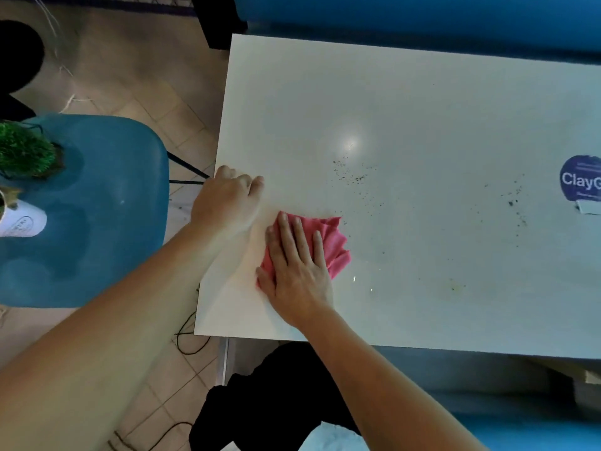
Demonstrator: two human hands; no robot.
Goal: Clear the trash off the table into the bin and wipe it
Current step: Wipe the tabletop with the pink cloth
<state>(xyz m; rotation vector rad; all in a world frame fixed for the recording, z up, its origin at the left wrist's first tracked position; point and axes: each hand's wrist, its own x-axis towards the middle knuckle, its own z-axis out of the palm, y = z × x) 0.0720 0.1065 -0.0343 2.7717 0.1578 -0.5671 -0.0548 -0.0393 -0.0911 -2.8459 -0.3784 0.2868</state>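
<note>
At the far left, a blue chair seat (97, 206) stands on the tiled floor (146, 76). On its left part are a green plant (26, 151) and, just nearer, a white pot (19, 219), both cut off by the picture's edge. Black cables (192, 340) lie on the floor between the chair and the table's near left corner.

The white table (422, 109) fills the middle and right. The left hand (227, 200) rests palm down on its left edge with the fingers curled and the knuckles raised. Whether anything sits under the palm cannot be told.

Just to the right and nearer, the right hand (297, 265) lies flat on a crumpled pink cloth (328, 242). Its fingers are straight and slightly spread, pressing the cloth onto the tabletop rather than gripping it. The cloth lies near the table's near left corner and shows beyond the fingertips and on both sides of the hand.

Further right, dark crumbs (351, 174) are scattered on the table beyond the cloth, under a bright glare spot. A second scatter of specks (517, 203) lies well to the right. At the right edge is a round blue sticker (582, 177) reading "ClayG", with a white paper strip (590, 207) touching its near side.
</note>
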